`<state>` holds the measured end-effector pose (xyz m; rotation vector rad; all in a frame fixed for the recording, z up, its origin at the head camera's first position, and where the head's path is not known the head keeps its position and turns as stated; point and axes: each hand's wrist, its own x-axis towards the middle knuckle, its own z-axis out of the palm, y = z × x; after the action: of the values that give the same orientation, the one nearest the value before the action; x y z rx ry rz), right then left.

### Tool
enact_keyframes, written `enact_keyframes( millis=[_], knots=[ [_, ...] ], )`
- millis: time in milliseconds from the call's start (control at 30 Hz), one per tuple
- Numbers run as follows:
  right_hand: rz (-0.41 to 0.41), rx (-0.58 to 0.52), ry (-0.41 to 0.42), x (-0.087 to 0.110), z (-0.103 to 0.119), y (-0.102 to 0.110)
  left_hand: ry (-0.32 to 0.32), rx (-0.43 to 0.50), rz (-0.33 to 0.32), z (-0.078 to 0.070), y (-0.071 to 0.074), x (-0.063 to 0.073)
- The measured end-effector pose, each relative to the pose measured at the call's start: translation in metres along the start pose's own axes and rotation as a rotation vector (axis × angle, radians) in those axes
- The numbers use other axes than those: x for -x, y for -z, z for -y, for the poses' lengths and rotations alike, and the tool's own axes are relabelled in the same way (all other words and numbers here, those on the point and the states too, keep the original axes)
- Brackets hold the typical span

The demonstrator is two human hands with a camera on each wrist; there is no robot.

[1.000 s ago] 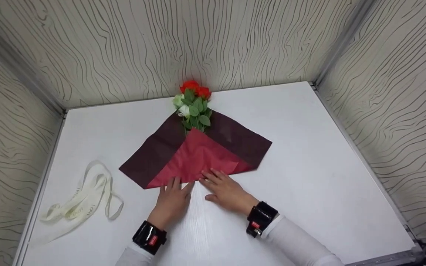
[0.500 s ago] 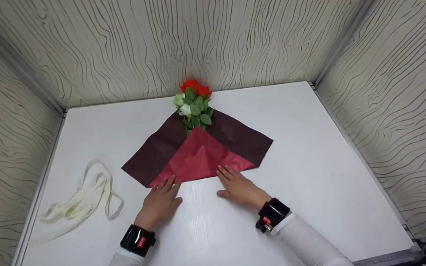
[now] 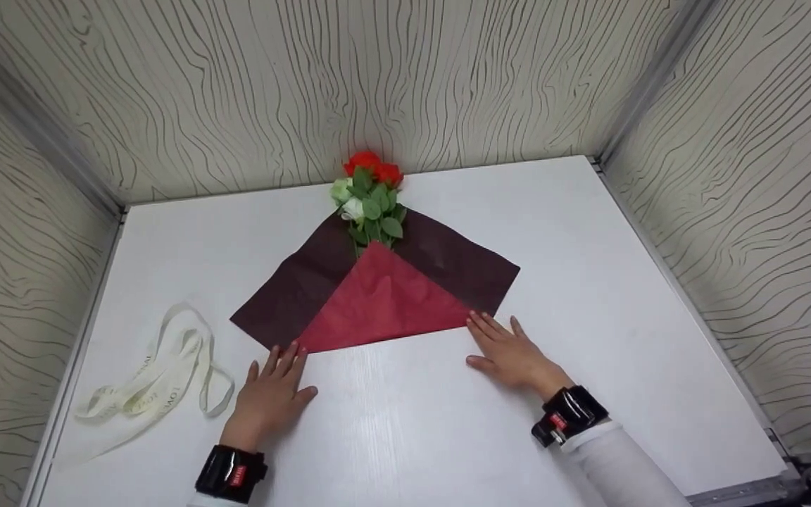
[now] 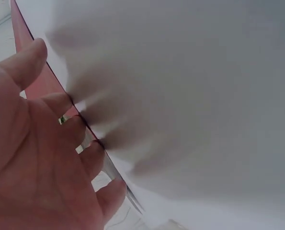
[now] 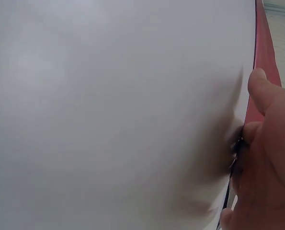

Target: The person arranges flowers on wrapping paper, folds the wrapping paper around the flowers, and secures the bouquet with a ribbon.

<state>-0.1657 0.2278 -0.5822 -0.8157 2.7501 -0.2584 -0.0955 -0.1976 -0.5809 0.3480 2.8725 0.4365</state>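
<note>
Wrapping paper (image 3: 384, 303) turns its fold toward the tabletop's (image 3: 659, 366) front edge; left hand (image 3: 268, 405) and right hand (image 3: 514, 358), well apart, fingers extended, touch near its ends. I'd press evenly.

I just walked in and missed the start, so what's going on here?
A person's left hand and right hand, fingers extended, touch the folded near edge of dark wrapping paper, towards its opposite ends. Red and pale flowers lie on the paper, their lower ends hidden beneath its red flap. A loose ribbon lies to the left on the white table.
</note>
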Motion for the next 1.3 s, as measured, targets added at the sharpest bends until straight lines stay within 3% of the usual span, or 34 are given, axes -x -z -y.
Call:
enact_keyframes(
  millis=[333, 467, 600, 767, 967, 1100, 1300],
  knots=[
    [-0.019, -0.024, -0.064, 0.011, -0.010, 0.002, 0.053, 0.018, -0.017, 0.005, 0.004, 0.009],
    [-0.013, -0.050, -0.103, 0.005, -0.003, 0.006, 0.062, 0.024, -0.048, -0.005, 0.005, 0.005],
    [-0.096, -0.054, -0.136, -0.007, 0.007, 0.010, 0.039, 0.017, -0.078, -0.020, 0.003, -0.008],
    [-0.178, -0.046, -0.049, -0.026, 0.026, 0.009, -0.059, -0.007, -0.064, -0.044, -0.004, -0.028],
    [-0.095, -0.043, 0.077, -0.040, 0.050, -0.001, -0.134, -0.008, -0.009, -0.068, -0.014, -0.044],
    [-0.045, -0.026, 0.087, -0.041, 0.051, -0.007, -0.105, 0.048, 0.025, -0.068, -0.016, -0.044],
    [-0.034, 0.003, 0.067, -0.035, 0.039, -0.007, -0.089, 0.096, 0.043, -0.053, -0.011, -0.037]
  ],
)
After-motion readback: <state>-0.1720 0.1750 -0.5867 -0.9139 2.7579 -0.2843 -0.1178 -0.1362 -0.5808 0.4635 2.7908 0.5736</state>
